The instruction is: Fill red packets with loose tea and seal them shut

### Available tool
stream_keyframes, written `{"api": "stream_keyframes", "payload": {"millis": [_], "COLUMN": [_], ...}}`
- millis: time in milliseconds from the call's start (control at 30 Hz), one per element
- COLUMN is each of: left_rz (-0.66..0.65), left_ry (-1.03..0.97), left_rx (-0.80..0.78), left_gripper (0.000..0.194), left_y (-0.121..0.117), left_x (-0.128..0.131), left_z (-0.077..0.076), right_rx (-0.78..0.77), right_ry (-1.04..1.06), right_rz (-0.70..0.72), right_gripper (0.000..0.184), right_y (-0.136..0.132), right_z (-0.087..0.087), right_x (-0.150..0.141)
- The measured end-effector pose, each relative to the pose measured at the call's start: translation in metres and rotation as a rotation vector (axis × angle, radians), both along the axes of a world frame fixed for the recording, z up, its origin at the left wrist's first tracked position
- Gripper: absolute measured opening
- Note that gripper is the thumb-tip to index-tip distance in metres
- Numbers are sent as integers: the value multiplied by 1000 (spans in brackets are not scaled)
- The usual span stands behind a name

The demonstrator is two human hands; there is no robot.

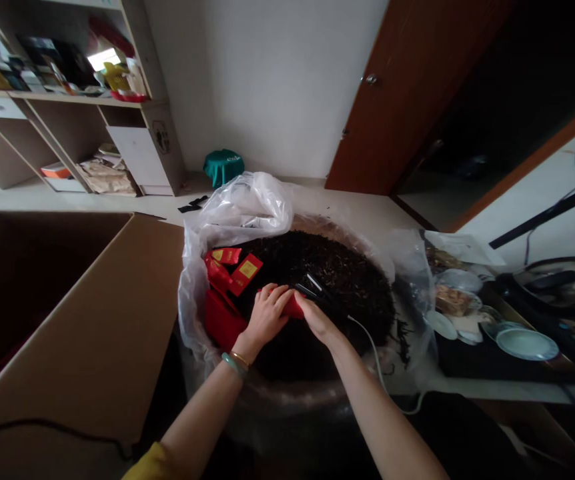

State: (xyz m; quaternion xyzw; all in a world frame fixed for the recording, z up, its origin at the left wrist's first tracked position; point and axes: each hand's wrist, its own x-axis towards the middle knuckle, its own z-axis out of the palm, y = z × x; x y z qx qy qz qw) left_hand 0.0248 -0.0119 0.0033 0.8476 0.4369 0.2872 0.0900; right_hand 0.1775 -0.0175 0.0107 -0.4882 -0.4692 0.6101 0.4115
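Both hands are on a small red packet (294, 307) over a plastic-lined container of dark, dried loose leaves (337, 267). My left hand (269, 312) rests with its fingers over the packet's top and left side, a bangle at its wrist. My right hand (317, 320) closes on the packet from the right, fingers partly hidden. Just behind the hands lies a black, long-armed device (320, 290) with pale strips; a white cable (375, 347) runs from near it. To the left, on the leaves, are a red packet with a yellow label (246, 274), crumpled red pouches (218, 270) and a larger red piece (222, 320).
A clear plastic liner (247, 200) bunches over the container's rim. An open cardboard box (112, 313) stands at left. Right is a low dark table with a pale bowl (526, 344) and bags. Behind are a desk (137, 157), a green-covered bin (223, 168) and a brown door (392, 100).
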Motion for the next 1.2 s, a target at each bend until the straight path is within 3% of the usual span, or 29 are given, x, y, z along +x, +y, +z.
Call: {"api": "stream_keyframes", "payload": {"millis": [133, 333, 500, 633, 767, 867, 933, 1067, 1133, 1200], "left_rz": [21, -49, -21, 15, 96, 131, 141, 159, 176, 203], "left_ry": [-30, -52, -92, -160, -232, -274, -306, -379, -405, -423], "left_rx": [17, -19, -55, -20, -8, -19, -20, -27, -46, -59], "left_gripper": [62, 63, 58, 55, 53, 52, 51, 47, 46, 46], "left_y": [1, 4, 5, 7, 8, 8, 8, 7, 7, 8], "left_x": [-1, -2, -1, -2, -4, -4, -5, -6, -6, -7], "left_z": [-1, -4, -9, -9, -8, -6, -4, -2, -2, -2], "right_rx": [-26, -46, 9, 66, 53, 68, 147, 149, 149, 195], "right_ry": [90, 103, -26, -95, -107, -331, -611, -1094, -1195, -1241], "right_rz": [92, 215, 171, 133, -40, -98, 31, 243, 303, 331], "right_gripper": [66, 70, 65, 63, 63, 55, 51, 111, 120, 116], "right_y": [3, 2, 4, 2, -4, -11, -16, -25, -28, -31], "right_z": [9, 14, 13, 27, 35, 20, 5, -11, -9, -5], "right_x": [-8, -7, -3, 7, 31, 45, 44, 22, 4, -14]}}
